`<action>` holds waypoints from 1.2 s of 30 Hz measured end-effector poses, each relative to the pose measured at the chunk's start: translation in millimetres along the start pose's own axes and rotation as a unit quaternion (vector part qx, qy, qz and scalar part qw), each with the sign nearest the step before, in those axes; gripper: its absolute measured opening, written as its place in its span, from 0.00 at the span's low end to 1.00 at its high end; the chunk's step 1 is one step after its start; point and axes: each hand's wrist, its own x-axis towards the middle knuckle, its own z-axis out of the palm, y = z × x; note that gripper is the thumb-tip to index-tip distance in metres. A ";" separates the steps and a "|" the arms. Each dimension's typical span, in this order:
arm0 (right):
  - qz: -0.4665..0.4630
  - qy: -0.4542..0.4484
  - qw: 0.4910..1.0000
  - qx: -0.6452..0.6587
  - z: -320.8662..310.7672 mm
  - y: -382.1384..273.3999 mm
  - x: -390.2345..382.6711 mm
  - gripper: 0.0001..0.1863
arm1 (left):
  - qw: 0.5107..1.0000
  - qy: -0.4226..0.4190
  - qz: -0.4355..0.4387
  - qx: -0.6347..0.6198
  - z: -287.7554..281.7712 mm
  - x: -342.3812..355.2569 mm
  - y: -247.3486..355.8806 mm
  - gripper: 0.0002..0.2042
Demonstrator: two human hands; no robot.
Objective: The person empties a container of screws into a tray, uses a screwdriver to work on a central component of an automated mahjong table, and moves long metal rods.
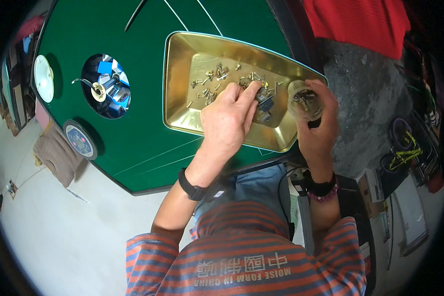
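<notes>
Green felt covers the bench (133, 143) before you, above a pale floor (59, 237). Your left hand (228, 121) reaches into the gold metal tray (180, 74), fingers curled and pinching at the small dark part (264, 102) among the loose screws (209, 84). Your right hand (318, 123) grips a small clear jar (304, 100) holding metal pieces, just beside the tray's right edge. Farther off, a round hole (106, 86) in the bench shows a fitting, with a white disc (43, 78) beyond.
</notes>
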 end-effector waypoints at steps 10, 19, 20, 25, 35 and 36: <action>-0.017 0.002 0.999 0.036 8.3 13.1 0.1 0.31 | 0.998 0.023 -0.055 0.019 -2.6 -6.6 -12.5 0.08; -0.066 -0.057 0.994 -0.065 -8.2 3.8 -5.3 0.27 | 0.998 0.041 -0.030 0.030 14.7 9.8 -8.3 0.09; -0.064 -0.057 0.994 -0.064 -7.5 4.9 -6.4 0.27 | 0.998 0.040 -0.030 0.031 13.6 9.6 -8.6 0.09; -0.077 -0.037 0.994 -0.074 -4.4 6.8 -7.5 0.29 | 0.998 0.049 -0.036 0.003 15.1 11.2 -7.0 0.09; -0.071 -0.038 0.995 -0.064 -3.8 6.9 -6.2 0.30 | 0.986 0.087 -0.135 -0.034 2.8 -5.6 -23.1 0.09; -0.068 -0.037 0.995 -0.063 -3.4 7.0 -6.1 0.30 | 0.986 0.084 -0.139 -0.042 1.9 -6.1 -19.7 0.08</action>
